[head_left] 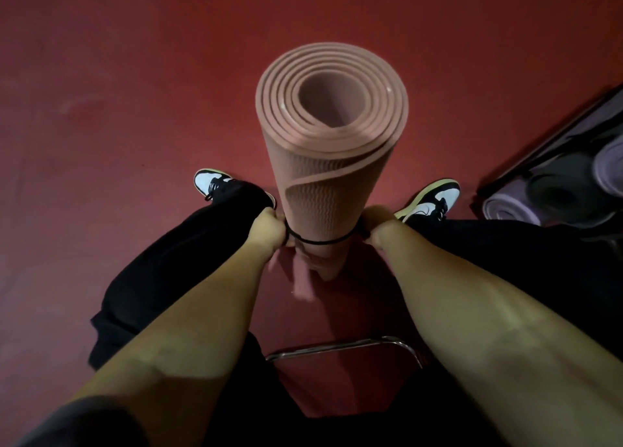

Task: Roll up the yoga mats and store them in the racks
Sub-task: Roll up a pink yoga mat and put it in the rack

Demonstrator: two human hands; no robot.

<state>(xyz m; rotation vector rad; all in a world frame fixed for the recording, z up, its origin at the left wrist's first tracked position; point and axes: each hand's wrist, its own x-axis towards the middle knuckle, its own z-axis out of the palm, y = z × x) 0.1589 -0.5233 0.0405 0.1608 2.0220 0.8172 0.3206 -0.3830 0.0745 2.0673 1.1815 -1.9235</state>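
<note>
A rolled pink yoga mat stands upright on the red floor between my feet, its spiral end facing the camera. A thin black elastic band loops around the roll near its lower end. My left hand grips the band at the mat's left side. My right hand grips it at the right side. Both sets of fingers are curled and mostly hidden behind the roll.
A dark rack at the right edge holds rolled lilac mats and grey mats. A chrome tube frame sits on the floor just under me. My shoes flank the mat. Red floor stretches ahead and left.
</note>
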